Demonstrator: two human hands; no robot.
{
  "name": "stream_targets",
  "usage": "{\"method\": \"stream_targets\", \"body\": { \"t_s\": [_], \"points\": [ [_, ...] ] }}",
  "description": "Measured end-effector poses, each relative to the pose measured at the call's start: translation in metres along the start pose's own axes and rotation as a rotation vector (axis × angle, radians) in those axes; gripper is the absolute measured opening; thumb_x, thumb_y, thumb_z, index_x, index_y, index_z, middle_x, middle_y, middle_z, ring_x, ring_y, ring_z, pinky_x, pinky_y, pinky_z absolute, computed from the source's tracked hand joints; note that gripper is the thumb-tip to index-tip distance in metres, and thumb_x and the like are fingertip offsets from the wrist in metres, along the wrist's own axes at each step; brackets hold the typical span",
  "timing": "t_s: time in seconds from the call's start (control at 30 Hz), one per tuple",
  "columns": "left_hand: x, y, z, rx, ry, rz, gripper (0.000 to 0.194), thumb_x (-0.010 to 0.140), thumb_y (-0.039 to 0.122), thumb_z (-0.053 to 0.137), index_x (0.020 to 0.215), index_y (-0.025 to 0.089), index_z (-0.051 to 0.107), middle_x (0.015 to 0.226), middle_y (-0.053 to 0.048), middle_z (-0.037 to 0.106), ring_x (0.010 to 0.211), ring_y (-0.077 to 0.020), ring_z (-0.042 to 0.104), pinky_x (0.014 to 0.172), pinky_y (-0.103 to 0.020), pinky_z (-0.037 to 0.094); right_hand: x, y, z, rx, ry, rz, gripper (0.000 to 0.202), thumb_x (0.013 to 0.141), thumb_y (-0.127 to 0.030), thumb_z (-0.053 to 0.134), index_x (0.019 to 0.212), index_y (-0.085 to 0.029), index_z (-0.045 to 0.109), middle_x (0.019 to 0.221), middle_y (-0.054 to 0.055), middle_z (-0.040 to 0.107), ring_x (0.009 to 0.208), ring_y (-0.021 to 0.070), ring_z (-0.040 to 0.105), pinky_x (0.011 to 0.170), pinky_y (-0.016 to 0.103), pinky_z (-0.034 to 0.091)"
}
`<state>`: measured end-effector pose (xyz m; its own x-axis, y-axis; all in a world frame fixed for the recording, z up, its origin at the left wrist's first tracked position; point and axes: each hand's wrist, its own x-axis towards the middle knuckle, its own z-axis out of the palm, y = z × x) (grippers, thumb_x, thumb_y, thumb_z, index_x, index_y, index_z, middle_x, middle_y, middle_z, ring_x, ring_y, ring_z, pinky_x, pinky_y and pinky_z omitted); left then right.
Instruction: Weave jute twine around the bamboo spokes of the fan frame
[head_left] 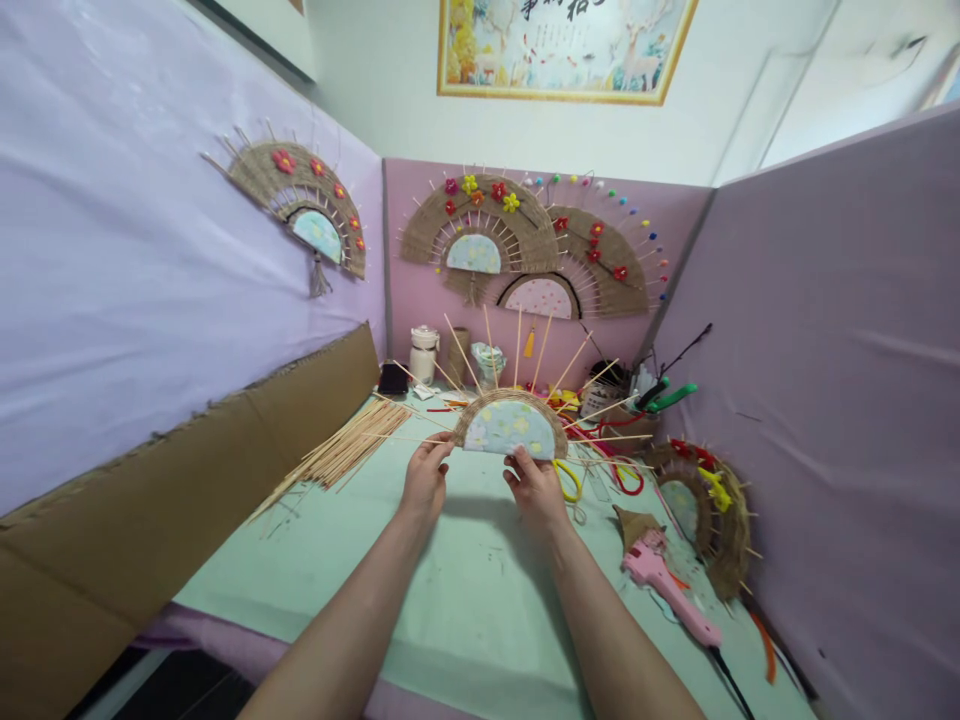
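On the left, a cardboard strip [187,500] borders the green tabletop [465,590], a sheaf of loose sticks [337,450] lies near it, and open surface runs from there to the near edge, bounded at right by a pink glue gun [671,590]. With both arms stretched forward, the left hand [425,482] pinches the lower left corner of a half-round fan [510,425], while the right hand [535,490] clamps its lower edge, thumb in front. Held above the table's middle, it shows a pale floral face, brown woven rim and radiating bare sticks.
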<state>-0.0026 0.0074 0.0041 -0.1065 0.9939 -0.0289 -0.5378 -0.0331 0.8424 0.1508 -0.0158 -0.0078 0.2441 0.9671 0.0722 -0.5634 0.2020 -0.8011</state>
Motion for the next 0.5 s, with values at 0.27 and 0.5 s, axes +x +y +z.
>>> {"method": "stream_targets", "body": {
  "t_s": [0.27,0.5],
  "points": [
    [-0.0019,0.0007,-0.0015,0.003,0.034,0.045,0.023,0.054,0.028,0.072,0.074,0.021,0.063,0.078,0.002,0.061,0.070,-0.0112,0.048,0.064,-0.025,0.030,-0.0006,0.0000,0.0000,-0.041,-0.009,-0.021,0.033,0.061,-0.039,0.078,0.083,-0.021,0.062,0.080,0.000,0.060,0.070,0.0115,0.055,0.058,0.021,0.043],
    [-0.0033,0.0049,-0.0015,0.002,0.029,0.049,0.022,0.053,0.025,0.071,0.073,0.021,0.062,0.076,0.002,0.061,0.071,-0.0110,0.051,0.064,-0.024,0.031,-0.0015,-0.0019,0.0012,-0.070,0.004,-0.029,0.035,0.059,-0.041,0.078,0.082,-0.021,0.063,0.079,0.001,0.062,0.068,0.0126,0.056,0.057,0.022,0.044]
  ]
}}
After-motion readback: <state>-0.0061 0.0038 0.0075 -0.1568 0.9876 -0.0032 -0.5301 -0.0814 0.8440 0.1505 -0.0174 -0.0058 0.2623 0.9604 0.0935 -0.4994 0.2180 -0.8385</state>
